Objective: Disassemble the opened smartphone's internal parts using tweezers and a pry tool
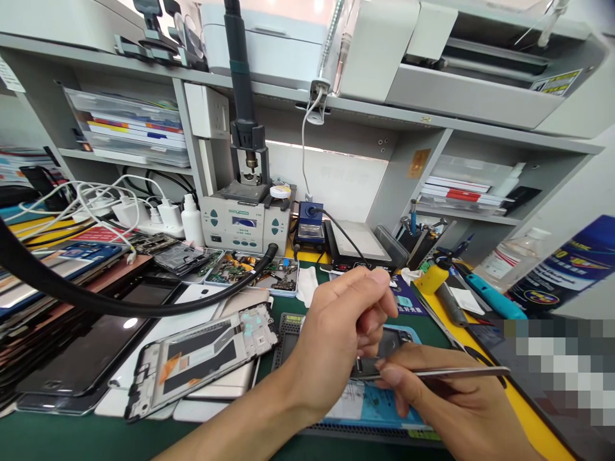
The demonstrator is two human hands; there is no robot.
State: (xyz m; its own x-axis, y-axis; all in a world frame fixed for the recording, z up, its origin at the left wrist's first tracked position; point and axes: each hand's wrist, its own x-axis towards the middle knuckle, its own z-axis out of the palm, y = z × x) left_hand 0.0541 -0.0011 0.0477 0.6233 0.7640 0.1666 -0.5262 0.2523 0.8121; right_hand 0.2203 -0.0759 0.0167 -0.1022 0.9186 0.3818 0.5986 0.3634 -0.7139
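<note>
My left hand (331, 326) is raised over the work area with its fingers curled in and its thumb pressed to the index finger. Whatever it may hold is hidden. Lower right, my right hand (446, 397) pinches metal tweezers (466, 371), whose back end sticks out to the right; their tips are hidden by the fingers. Beneath both hands lies a dark phone housing (391, 342), partly covered by them, on a blue-and-white work mat (379, 403). Left of my left hand, an opened phone frame (206, 358) with an orange flex cable rests tilted on other phone parts.
Stacked phones and screens (100, 346) fill the left side. A black hose (144, 310) arches across from the hot-air station (245, 221). Behind my hands sit a tray of circuit boards (259, 272) and a soldering stand (310, 227). Bottles (514, 259) and a yellow bottle (435, 275) stand right.
</note>
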